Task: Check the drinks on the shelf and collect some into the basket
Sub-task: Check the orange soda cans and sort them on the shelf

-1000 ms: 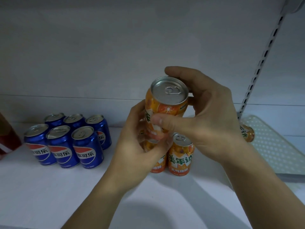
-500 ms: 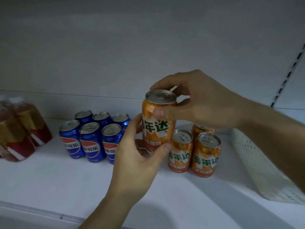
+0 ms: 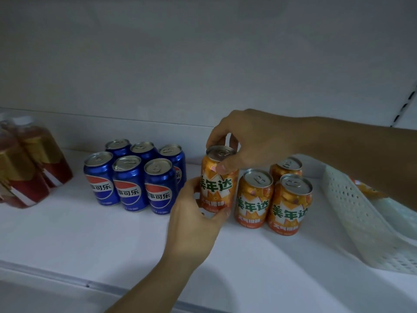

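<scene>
Orange can (image 3: 216,188) mid-frame, pinched by right hand (image 3: 252,141) at rim, left hand (image 3: 194,213) at base; probably touching shelf (image 3: 67,240); could topple neighbouring cans (image 3: 255,199).

- A shop: a white display shelf (image 3: 67,233) with a slotted upright (image 3: 406,105) at the right edge.
- Blue cans (image 3: 133,181), orange cans (image 3: 270,197) and bottles (image 3: 24,168) stand grouped by brand.

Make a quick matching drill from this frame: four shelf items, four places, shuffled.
Items:
1. blue cans
2. held orange can
3. white basket
4. red bottles

Places:
A. far left of shelf
B. far right of shelf
C. between both hands
D. six-pack cluster left of the orange cans

Pairs: 1-D, 2-C, 3-B, 4-A. The left hand grips the can's base, the right hand its top.
</scene>
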Tool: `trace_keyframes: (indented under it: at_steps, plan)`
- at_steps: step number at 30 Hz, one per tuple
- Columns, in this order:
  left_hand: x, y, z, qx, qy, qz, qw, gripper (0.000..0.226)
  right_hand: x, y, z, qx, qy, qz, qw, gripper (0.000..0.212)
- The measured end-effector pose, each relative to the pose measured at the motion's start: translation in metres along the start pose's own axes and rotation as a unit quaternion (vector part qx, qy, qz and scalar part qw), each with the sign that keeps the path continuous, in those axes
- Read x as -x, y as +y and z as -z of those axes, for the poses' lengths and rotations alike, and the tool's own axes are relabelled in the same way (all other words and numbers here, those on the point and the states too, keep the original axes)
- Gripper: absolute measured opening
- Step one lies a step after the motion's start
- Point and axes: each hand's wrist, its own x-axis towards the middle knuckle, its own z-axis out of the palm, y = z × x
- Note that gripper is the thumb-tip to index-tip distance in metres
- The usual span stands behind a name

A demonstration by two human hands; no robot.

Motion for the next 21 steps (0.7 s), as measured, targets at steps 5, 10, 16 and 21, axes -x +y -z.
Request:
trace_keyframes:
  at_steps: [5,10,16,21]
  plan:
    - [-0.007,-0.008,-0.003,-0.008,-0.019,0.019,1.000,0.061,0.001,0.007,-0.016,-0.001,-0.018,-0.006,1.000,0.052]
    - [-0.010,-0.013,-0.005,-0.054,-0.044,0.018,0.997,0.055,0.000,0.009,-0.028,0.007,-0.028,-0.008,1.000,0.054]
    - [-0.011,-0.018,-0.009,-0.081,-0.043,0.011,0.996,0.055,-0.003,0.013,-0.041,0.015,-0.029,0.004,0.999,0.053]
    - [-0.012,-0.022,-0.012,-0.101,-0.034,0.008,0.994,0.055,-0.013,0.023,-0.051,0.025,-0.002,0.027,0.999,0.043]
